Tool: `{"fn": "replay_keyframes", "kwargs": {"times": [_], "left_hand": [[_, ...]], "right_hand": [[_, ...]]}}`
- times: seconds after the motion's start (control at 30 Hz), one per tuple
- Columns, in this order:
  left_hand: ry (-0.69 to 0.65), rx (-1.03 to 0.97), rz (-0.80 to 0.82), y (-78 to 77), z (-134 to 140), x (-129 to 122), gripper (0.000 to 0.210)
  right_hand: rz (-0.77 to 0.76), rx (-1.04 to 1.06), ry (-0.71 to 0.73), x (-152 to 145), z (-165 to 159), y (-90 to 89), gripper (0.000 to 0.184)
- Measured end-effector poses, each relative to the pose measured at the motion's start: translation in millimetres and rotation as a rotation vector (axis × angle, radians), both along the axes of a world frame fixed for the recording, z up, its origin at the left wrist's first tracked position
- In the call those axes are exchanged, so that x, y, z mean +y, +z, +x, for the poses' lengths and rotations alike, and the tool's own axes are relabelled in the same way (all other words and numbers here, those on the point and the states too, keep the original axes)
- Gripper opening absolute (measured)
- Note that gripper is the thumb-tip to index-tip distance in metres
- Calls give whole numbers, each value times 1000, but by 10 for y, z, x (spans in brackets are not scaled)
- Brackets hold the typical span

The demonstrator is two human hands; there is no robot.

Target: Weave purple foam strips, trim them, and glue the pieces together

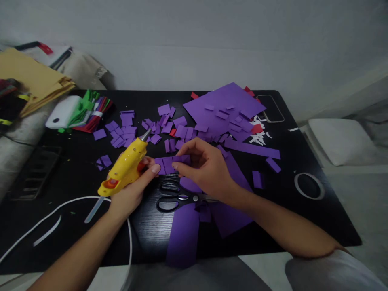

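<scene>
My left hand is closed round a yellow hot glue gun, its metal nozzle tilted up and a clear glue stick poking out of the back. The same thumb and fingers pinch the left end of a purple paper strip made of folded pieces. My right hand pinches the strip's right end between thumb and fingers. Below the hands, black-handled scissors lie on purple paper, their blade tips partly hidden by my right hand. Small folded purple pieces are scattered behind the glue gun.
On the black table lie a large purple sheet, a tape roll, white paper scraps and bundled coloured strips. A white cord loops at the front left. A stool stands on the right.
</scene>
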State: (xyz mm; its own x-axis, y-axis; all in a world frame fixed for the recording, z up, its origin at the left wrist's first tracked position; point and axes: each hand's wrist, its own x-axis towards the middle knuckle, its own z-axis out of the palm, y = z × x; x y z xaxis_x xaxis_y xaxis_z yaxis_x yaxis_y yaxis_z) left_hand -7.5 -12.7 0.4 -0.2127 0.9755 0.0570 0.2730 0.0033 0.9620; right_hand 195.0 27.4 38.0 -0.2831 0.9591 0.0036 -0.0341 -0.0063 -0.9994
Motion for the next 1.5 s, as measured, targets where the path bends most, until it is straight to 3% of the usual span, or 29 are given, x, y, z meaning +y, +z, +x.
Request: {"fn": "replay_keyframes", "kwargs": {"times": [0.2, 0.4, 0.77, 1.0, 1.3, 1.5], "left_hand": [[68, -96, 46, 23, 45, 8, 35], [75, -28, 29, 5, 44, 13, 32], [25, -93, 7, -8, 32, 13, 25], [43, -131, 36, 68, 96, 50, 35], [44, -148, 38, 134, 124, 12, 37], [46, -162, 17, 156, 137, -14, 35]], "right_hand": [[60, -44, -13, 0, -6, -25, 22], [67, -78, 11, 8, -8, -48, 20], [-75, 7, 72, 3, 7, -24, 19], [-106, 59, 81, 13, 10, -23, 21], [-52, 13, 79, 11, 17, -9, 21], [65, -82, 42, -14, 15, 8, 16]]}}
